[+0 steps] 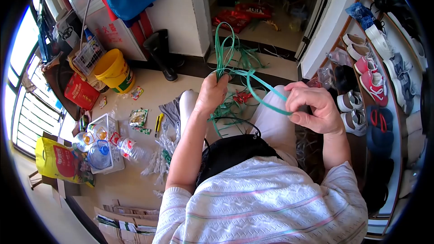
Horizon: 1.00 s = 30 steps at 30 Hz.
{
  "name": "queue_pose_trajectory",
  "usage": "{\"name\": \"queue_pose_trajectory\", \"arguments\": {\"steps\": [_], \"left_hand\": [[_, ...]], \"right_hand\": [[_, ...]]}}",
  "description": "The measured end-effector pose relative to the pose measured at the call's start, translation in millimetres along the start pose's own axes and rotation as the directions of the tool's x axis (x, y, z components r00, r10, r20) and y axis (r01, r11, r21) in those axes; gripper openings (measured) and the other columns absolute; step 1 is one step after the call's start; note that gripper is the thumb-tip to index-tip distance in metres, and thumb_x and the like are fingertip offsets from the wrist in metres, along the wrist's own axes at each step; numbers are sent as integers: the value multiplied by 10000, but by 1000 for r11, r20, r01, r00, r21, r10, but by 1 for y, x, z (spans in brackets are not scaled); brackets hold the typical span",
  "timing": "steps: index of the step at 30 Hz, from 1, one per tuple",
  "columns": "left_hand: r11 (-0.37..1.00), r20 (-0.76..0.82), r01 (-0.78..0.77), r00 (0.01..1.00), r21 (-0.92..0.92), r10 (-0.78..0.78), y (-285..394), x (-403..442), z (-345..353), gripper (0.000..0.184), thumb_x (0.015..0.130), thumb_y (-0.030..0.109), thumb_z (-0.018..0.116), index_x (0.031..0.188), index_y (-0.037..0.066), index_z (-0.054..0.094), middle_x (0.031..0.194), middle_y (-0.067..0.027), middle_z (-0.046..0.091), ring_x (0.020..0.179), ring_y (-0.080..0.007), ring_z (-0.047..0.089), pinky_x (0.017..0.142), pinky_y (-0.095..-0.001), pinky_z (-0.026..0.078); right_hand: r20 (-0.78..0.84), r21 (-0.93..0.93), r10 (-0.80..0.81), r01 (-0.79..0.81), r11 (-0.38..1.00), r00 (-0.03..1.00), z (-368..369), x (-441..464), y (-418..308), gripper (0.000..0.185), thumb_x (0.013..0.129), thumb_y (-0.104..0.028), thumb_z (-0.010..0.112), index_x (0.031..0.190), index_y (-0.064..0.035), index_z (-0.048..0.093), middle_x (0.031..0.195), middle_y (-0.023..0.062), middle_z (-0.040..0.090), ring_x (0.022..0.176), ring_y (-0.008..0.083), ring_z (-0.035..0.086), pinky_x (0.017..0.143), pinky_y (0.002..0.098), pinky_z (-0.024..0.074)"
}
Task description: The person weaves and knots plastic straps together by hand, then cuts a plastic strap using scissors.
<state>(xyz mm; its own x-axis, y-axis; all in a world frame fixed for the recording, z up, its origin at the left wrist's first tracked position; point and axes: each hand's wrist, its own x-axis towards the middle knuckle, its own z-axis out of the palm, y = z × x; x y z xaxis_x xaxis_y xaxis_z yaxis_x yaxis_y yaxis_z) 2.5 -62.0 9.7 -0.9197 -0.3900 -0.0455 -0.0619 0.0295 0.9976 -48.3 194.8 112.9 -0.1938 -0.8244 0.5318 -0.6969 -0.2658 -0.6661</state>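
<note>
My left hand is closed around a looped bundle of green plastic strapping, whose loops stand up above the fist. From this bundle a length of strap curves across to my right hand, which pinches it between thumb and fingers over my right knee. More green strapping lies tangled below, between my legs, with a small red piece near it. Other green strips are on the floor by the doorway. A black bag rests at my waist.
On the left floor are a yellow utility knife, white strips, a white basket with plastic bottles, and a yellow bucket. Black boots stand by the wall. A shoe rack is close on my right.
</note>
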Motion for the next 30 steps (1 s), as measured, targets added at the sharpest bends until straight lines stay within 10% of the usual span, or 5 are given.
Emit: {"name": "queue_pose_trajectory", "arguments": {"steps": [4,6,15,24,30], "left_hand": [[687,74,-452,860,569,504,-22,6,11,198,866,182,505,929,-5,524,724,-232,596,627,-394,585,560,-458,450],[479,288,-365,930,798,229,-30,-2,30,196,868,189,483,939,7,475,727,-232,603,681,-387,600,609,-484,476],[315,704,-780,624,540,338,9,-73,54,266,815,262,602,884,24,506,643,-140,589,596,-339,585,523,-412,470],[880,-257,-387,853,276,455,29,-19,-3,269,882,269,560,869,6,504,594,-66,521,484,-155,472,484,-307,413],[996,-248,-90,965,-5,86,-7,27,-37,214,904,290,518,961,84,500,556,-21,423,420,-117,397,373,-264,298]], "right_hand": [[-84,435,167,-114,893,982,13,14,6,117,893,-117,539,892,-3,518,740,66,589,661,130,575,624,256,476],[-157,557,156,-43,829,975,11,36,2,132,909,-125,505,897,7,510,740,93,593,650,143,581,620,264,484],[-258,582,460,-243,776,849,-49,97,88,173,900,-167,524,949,-1,542,762,90,615,620,170,619,584,284,524],[-97,979,877,-113,169,470,55,-27,191,94,864,-124,564,875,-32,577,821,124,642,660,196,634,577,292,536],[-555,707,496,64,704,668,26,-16,106,90,860,-117,590,893,-34,602,864,112,652,698,160,639,622,265,537]]}}
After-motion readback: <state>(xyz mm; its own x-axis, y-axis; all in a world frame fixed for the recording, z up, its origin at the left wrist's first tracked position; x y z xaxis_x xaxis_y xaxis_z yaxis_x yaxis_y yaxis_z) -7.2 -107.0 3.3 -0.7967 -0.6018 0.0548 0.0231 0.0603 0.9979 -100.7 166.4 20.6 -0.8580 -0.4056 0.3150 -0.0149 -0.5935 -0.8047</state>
